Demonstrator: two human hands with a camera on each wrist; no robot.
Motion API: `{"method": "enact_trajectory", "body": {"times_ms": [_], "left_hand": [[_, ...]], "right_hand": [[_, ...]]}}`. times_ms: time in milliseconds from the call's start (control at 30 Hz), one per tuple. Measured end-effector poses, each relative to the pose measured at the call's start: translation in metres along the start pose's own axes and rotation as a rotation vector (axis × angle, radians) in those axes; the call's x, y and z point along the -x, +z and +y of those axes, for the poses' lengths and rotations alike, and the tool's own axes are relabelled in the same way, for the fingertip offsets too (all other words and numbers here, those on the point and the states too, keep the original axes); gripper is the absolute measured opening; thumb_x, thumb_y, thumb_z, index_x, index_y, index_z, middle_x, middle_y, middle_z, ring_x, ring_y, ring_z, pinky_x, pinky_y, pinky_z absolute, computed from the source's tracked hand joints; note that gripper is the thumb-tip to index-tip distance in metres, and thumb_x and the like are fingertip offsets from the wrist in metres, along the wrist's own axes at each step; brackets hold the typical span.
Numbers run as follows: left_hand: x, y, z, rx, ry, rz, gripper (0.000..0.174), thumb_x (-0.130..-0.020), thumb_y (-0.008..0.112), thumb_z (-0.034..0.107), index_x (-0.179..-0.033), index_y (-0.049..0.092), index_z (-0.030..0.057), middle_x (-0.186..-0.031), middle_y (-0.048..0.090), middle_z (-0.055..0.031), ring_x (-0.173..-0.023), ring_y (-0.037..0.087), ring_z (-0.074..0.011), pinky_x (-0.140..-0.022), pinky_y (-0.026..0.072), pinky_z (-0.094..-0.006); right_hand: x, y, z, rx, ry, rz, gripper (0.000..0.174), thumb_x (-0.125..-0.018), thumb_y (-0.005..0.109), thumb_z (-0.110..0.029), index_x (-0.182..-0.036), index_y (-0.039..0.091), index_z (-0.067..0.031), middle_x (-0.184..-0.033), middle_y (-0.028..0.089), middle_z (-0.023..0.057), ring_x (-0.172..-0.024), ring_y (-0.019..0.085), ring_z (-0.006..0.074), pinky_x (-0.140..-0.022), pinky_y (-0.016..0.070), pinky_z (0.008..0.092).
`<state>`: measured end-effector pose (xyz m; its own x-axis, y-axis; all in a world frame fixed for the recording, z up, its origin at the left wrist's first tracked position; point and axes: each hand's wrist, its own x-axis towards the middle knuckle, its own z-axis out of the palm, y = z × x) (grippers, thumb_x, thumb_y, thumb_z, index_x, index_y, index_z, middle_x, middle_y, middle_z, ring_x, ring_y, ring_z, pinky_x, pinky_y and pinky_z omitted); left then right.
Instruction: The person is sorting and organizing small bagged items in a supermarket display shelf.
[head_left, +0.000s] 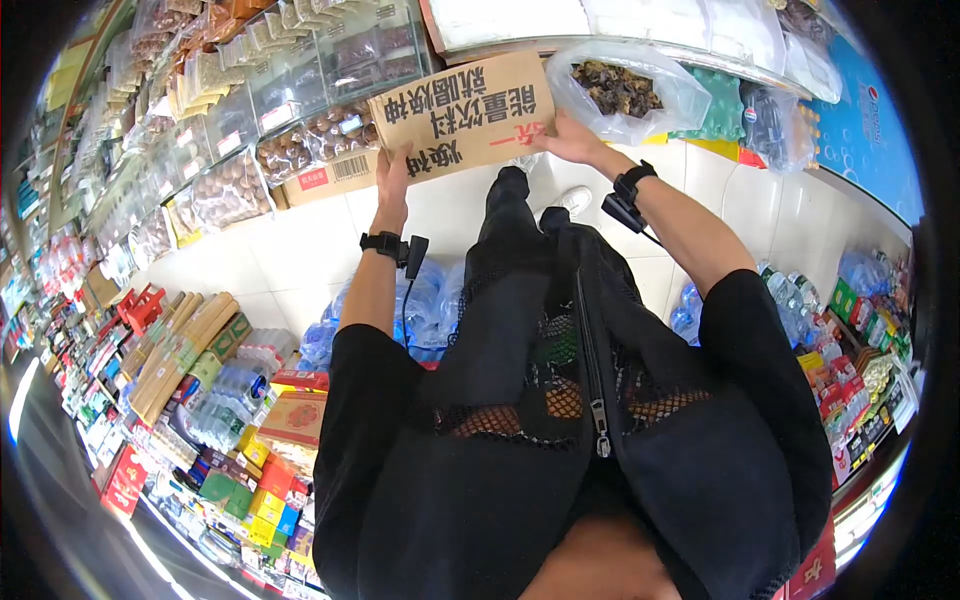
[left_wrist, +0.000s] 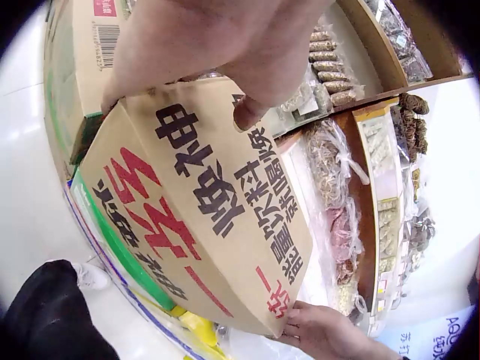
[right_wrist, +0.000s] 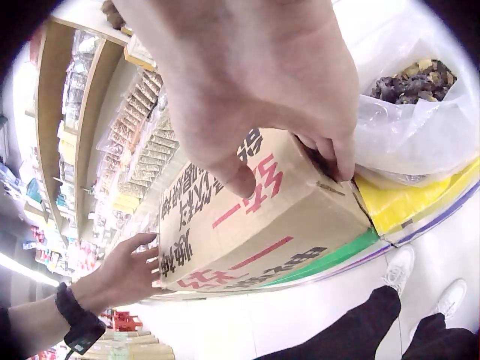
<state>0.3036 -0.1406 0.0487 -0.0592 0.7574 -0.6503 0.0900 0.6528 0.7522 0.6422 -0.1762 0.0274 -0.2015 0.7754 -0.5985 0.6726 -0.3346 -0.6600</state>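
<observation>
A brown cardboard box (head_left: pixel 465 105) printed with black and red Chinese characters is held between both hands in front of the body. My left hand (head_left: pixel 393 180) grips its left end, thumb on the printed top face. At the opposite end, my right hand (head_left: pixel 577 138) holds the box by its corner; in the right wrist view the thumb of this hand (right_wrist: pixel 255 82) lies on top and the fingers bend over the end face. Another carton (left_wrist: pixel 82 52) with a barcode stands close beside the held box near the left hand.
A clear plastic bag of dark dried food (head_left: pixel 615 90) sits right of the box. Bins of packaged dry goods (head_left: pixel 290 75) line the back left. Wrapped water bottles (head_left: pixel 425 300) stand on the tiled floor (head_left: pixel 270 250) near the legs. Stacked goods (head_left: pixel 260 480) crowd the left side.
</observation>
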Motion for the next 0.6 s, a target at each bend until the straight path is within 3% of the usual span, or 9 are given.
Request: {"method": "enact_trajectory", "body": {"times_ms": [100, 167, 200, 300, 333, 400, 500, 600], "left_hand": [[-0.001, 0.000, -0.004, 0.003, 0.018, 0.024, 0.046, -0.092, 0.062, 0.026, -0.128, 0.052, -0.0002, -0.115, 0.062, -0.0088, -0.104, 0.059, -0.0187, -0.090, 0.0477, -0.0322], [0.003, -0.001, 0.001, 0.010, -0.012, -0.002, 0.052, -0.091, 0.062, 0.026, -0.133, 0.049, -0.0009, -0.122, 0.060, -0.0104, -0.110, 0.057, -0.0195, -0.095, 0.0440, -0.0323], [0.005, -0.001, 0.005, 0.012, -0.036, -0.030, 0.057, -0.091, 0.062, 0.026, -0.138, 0.046, -0.0016, -0.129, 0.059, -0.0119, -0.116, 0.055, -0.0203, -0.101, 0.0404, -0.0324], [0.001, -0.003, 0.000, 0.056, -0.019, -0.031, 0.056, -0.091, 0.061, 0.025, -0.138, 0.047, -0.0015, -0.128, 0.059, -0.0119, -0.115, 0.055, -0.0201, -0.100, 0.0406, -0.0321], [0.001, -0.003, 0.000, 0.058, -0.022, -0.033, 0.056, -0.091, 0.061, 0.025, -0.138, 0.047, -0.0015, -0.128, 0.059, -0.0119, -0.115, 0.055, -0.0201, -0.100, 0.0406, -0.0321], [0.000, -0.004, 0.000, 0.041, 0.019, -0.021, 0.043, -0.092, 0.062, 0.025, -0.127, 0.055, 0.0009, -0.114, 0.064, -0.0076, -0.102, 0.060, -0.0174, -0.088, 0.0486, -0.0316], [-0.005, -0.005, -0.004, 0.046, 0.017, -0.016, 0.043, -0.092, 0.062, 0.025, -0.127, 0.055, 0.0007, -0.113, 0.064, -0.0076, -0.101, 0.060, -0.0171, -0.088, 0.0486, -0.0308], [-0.008, -0.006, -0.006, -0.029, 0.002, 0.035, 0.042, -0.092, 0.061, 0.023, -0.127, 0.055, -0.0003, -0.112, 0.065, -0.0074, -0.101, 0.061, -0.0167, -0.088, 0.0486, -0.0281]], "right_hand": [[-0.004, 0.015, 0.012, -0.060, -0.019, 0.066, 0.078, -0.081, 0.062, -0.050, -0.134, 0.049, 0.0056, -0.132, 0.048, 0.0334, -0.124, 0.050, 0.0430, -0.107, 0.0398, 0.0414], [-0.004, 0.014, 0.009, -0.023, 0.078, 0.065, 0.070, -0.083, 0.067, -0.038, -0.135, 0.046, 0.0019, -0.131, 0.053, 0.0248, -0.122, 0.054, 0.0359, -0.105, 0.0404, 0.0391], [-0.002, 0.012, 0.008, -0.018, 0.078, 0.064, 0.070, -0.083, 0.067, -0.038, -0.135, 0.046, 0.0019, -0.131, 0.053, 0.0248, -0.122, 0.054, 0.0359, -0.105, 0.0404, 0.0391], [0.007, 0.003, -0.007, -0.047, 0.093, 0.060, 0.069, -0.083, 0.067, -0.038, -0.135, 0.046, 0.0012, -0.130, 0.055, 0.0244, -0.120, 0.056, 0.0354, -0.104, 0.0419, 0.0390], [0.006, 0.005, -0.005, -0.082, 0.077, 0.054, 0.073, -0.081, 0.064, -0.044, -0.134, 0.048, 0.0028, -0.131, 0.052, 0.0285, -0.122, 0.054, 0.0388, -0.105, 0.0413, 0.0400], [0.004, 0.009, 0.001, -0.116, 0.063, 0.047, 0.077, -0.079, 0.062, -0.049, -0.134, 0.050, 0.0044, -0.132, 0.050, 0.0327, -0.124, 0.052, 0.0422, -0.106, 0.0408, 0.0409], [0.013, 0.007, -0.009, -0.094, 0.138, 0.084, 0.075, -0.079, 0.062, -0.047, -0.133, 0.051, 0.0032, -0.130, 0.053, 0.0318, -0.122, 0.054, 0.0412, -0.105, 0.0418, 0.0400], [0.017, 0.000, -0.018, -0.140, 0.068, 0.111, 0.076, -0.081, 0.063, -0.047, -0.132, 0.050, 0.0072, -0.130, 0.054, 0.0317, -0.121, 0.056, 0.0400, -0.104, 0.0423, 0.0393]]}}
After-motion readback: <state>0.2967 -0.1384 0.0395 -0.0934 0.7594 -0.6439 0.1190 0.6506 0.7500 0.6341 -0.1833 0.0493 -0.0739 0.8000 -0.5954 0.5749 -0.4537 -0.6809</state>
